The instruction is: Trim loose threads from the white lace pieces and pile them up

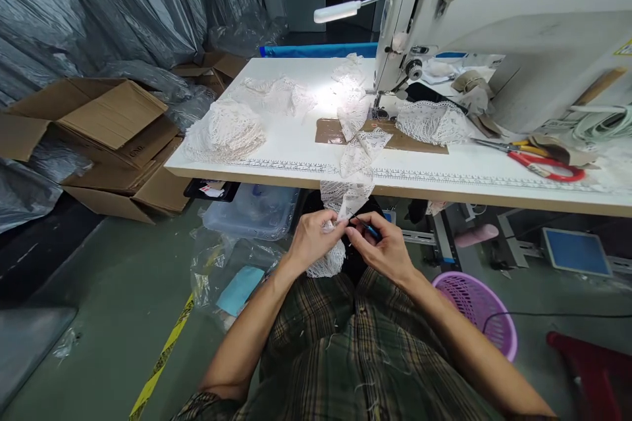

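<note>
My left hand (316,238) pinches a white lace strip (356,161) just in front of the table edge. The strip runs from the sewing machine's needle area down over the edge, and its lower end hangs over my lap. Close beside it, my right hand (382,243) is closed around a small blue tool (371,231) with a dark tip, which points at the lace by my left fingertips. A heap of white lace (227,131) lies on the table's left part. More lace (432,122) rests right of the needle.
The white sewing machine (494,20) stands on the table (291,151). Red-handled scissors (543,164) lie at the right. Cardboard boxes (113,118) are on the floor at the left. A purple basket (511,335) stands below right, near a clear plastic bin (251,210) under the table.
</note>
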Demonstrator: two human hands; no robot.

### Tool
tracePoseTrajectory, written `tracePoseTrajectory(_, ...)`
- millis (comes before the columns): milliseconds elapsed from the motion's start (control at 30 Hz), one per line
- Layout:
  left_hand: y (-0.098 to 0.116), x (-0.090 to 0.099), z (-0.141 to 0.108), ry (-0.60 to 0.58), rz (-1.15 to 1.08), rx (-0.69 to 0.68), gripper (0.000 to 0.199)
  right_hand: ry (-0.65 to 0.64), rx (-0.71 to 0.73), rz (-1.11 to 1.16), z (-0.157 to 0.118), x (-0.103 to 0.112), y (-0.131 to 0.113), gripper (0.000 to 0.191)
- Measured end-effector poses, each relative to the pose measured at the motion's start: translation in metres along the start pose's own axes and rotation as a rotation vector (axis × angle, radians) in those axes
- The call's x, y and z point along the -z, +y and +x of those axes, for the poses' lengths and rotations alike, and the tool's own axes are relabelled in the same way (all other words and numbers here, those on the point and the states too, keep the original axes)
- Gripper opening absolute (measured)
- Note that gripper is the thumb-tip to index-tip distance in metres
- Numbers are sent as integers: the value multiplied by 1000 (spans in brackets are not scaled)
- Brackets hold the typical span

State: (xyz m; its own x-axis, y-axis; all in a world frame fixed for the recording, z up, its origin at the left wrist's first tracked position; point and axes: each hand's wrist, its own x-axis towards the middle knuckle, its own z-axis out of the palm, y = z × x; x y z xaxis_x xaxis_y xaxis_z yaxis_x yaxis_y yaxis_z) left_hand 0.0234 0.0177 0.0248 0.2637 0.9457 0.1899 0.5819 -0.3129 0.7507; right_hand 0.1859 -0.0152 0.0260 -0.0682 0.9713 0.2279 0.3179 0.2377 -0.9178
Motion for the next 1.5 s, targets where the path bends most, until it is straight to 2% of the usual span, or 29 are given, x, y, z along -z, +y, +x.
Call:
tracePoseTrajectory(100, 13, 1, -27, -51, 99, -109, 23, 48, -55, -52, -5, -5, -1, 27)
tracePoseTrajectory(167, 18, 4, -42, -121, 113, -143, 23, 32, -104, -40, -12, -7, -1, 23)
tracePoseTrajectory(233, 21, 12, -52, -239, 51, -166, 19, -36, -125, 17, -20, -7, 0, 17)
tracePoseTrajectory(300, 18, 25, -54, -316, -70, -161, 8, -158, -105, 86, -27, -3, -1, 14)
tracePoseTrajectory(367, 12, 37, -47, -238, -161, -117, 13, -259, -81, 143, -31, 3, -2, 13)
tracePoseTrajectory(433, 4, 44, -35, -131, -209, -102, 20, -282, -80, 174, -31, 7, -2, 13)
tracePoseTrajectory(500, -2, 43, -22, -162, -273, -128, 29, -271, -90, 185, -29, 9, -2, 15)
tracePoseTrajectory(567, -4, 35, -12, -262, -329, -156, 34, -262, -100, 187, -27, 9, 0, 18)
tracePoseTrajectory(633, -3, 25, -7, -317, -350, -154, 30, -246, -116, 181, -26, 9, 3, 20)
tracePoseTrajectory(733, -1, 16, -6, -299, -382, -109, 19, -219, -145, 164, -26, 9, 10, 24)
tracePoseTrajectory(867, -4, 15, -12, -321, -441, 39, 23, -237, -141, 142, -21, 12, 24, 28)
tracePoseTrajectory(1000, -9, 17, -17, -312, -437, 180, 27, -293, -174, 77, -7, 12, 36, 47)
tracePoseTrajectory(1100, -10, 18, -17, -316, -441, 198, 28, -296, -119, 12, 4, 8, 35, 53)
tracePoseTrajectory(1267, -9, 21, -16, -317, -421, 213, 26, -305, 1, -81, 15, 1, 27, 42)
tracePoseTrajectory(1400, -8, 24, -16, -309, -422, 230, 26, -263, -30, -99, 10, 2, 30, 41)
tracePoseTrajectory(1500, -9, 24, -15, -315, -444, 238, 28, -297, -51, -96, 2, 6, 32, 41)
